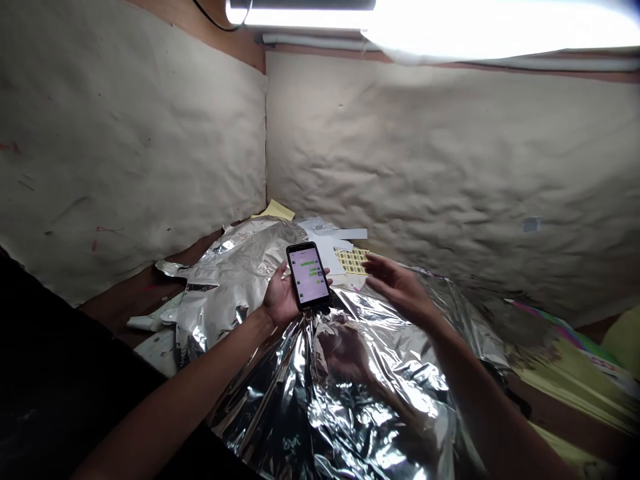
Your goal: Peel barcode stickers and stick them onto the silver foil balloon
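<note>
My left hand [281,298] grips a black smartphone [309,275], its lit screen showing a chat with green bubbles. My right hand [395,283] hovers just right of the phone with the fingers stretched out and apart, holding nothing. Both hands are above a big crumpled sheet of shiny silver foil [350,373] that covers the work surface.
Behind the phone lie a yellow sheet of small labels [351,261], white paper strips [340,235] and a yellow paper [277,211]. Wrinkled brown paper covers the walls [425,153]. Yellow and colourful printed sheets [570,373] lie at the right. A bright lamp [400,17] shines overhead.
</note>
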`<state>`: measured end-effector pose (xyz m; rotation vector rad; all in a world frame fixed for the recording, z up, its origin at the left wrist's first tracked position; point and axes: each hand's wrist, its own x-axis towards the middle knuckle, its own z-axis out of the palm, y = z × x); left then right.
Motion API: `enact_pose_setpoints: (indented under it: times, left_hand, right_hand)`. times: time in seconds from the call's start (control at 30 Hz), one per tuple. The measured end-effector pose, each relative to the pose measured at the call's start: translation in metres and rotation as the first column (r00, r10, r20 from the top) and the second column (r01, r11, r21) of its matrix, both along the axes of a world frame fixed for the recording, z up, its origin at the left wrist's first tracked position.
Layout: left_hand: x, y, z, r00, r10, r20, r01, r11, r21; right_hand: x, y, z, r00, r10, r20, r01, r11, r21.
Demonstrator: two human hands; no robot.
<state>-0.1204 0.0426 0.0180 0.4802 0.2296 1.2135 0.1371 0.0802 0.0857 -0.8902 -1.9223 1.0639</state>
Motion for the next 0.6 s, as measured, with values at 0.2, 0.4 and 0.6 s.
enact_pose_setpoints:
  times: [0.2, 0.4, 0.6]
  left_hand:
    - [-0.005, -0.001, 0.001, 0.999, 0.027, 0.043, -0.022, 0.992, -0.123]
    - [-0.009, -0.002, 0.005, 0.992, 0.122, -0.013, -0.123, 0.984, -0.13]
    - [-0.01, -0.008, 0.017, 0.953, 0.278, -0.123, -0.295, 0.942, -0.16]
  right_hand:
    - [0.068, -0.045, 0.039, 0.978, -0.21, 0.017, 0.208, 0.976, 0.061]
    - [0.13, -0.098, -0.026, 0.922, -0.379, 0.084, 0.384, 0.921, -0.062]
    - [0.16, -0.115, -0.082, 0.839, -0.531, 0.118, 0.54, 0.839, -0.061]
